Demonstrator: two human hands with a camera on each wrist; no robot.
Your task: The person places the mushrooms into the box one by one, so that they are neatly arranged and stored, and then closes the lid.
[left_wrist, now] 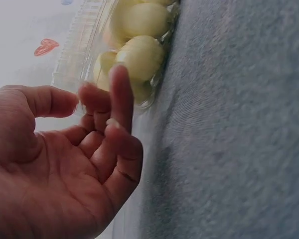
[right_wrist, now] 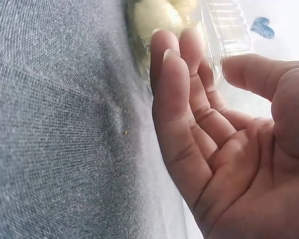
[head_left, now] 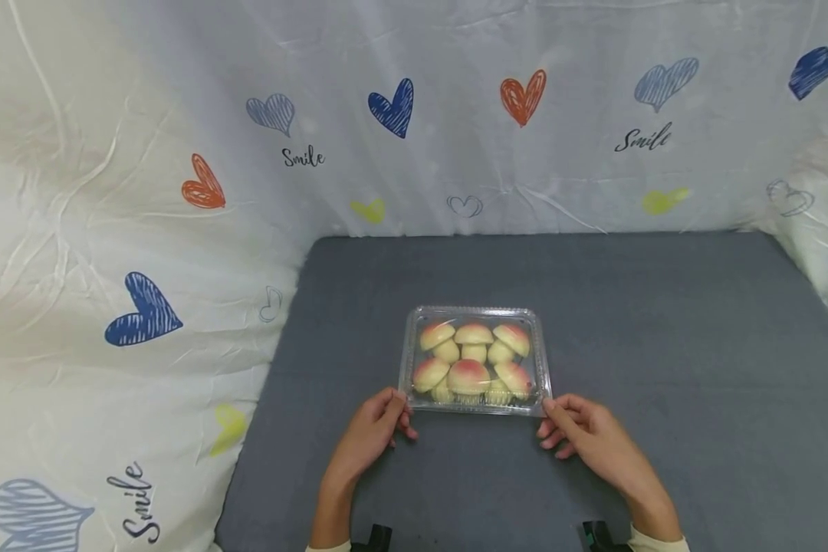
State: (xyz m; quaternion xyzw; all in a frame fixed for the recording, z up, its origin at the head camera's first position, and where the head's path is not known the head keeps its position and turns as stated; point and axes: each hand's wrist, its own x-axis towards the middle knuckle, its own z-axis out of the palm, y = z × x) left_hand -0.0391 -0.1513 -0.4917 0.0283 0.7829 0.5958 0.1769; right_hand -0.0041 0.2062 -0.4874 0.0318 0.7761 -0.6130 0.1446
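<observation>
A clear plastic clamshell box point(head_left: 474, 313) with its lid down lies on the grey surface, holding several mushroom-shaped pieces point(head_left: 474, 334), pale yellow with pinkish-red caps. At its near left corner, my left hand point(head_left: 374, 429) pinches the rim between thumb and forefinger. My right hand point(head_left: 589, 433) pinches the near right corner in the same way. Both wrist views show the thumb and forefinger meeting at the rim, while the other fingers of the left hand point(left_wrist: 74, 154) and right hand point(right_wrist: 214, 134) are loosely bent below it.
Grey cloth point(head_left: 662, 345) covers the table under the box. A white curtain point(head_left: 455, 169) printed with hearts and "Smile" hangs behind the table and along its left and right sides. Dark wrist mounts point(head_left: 381, 537) show at the bottom.
</observation>
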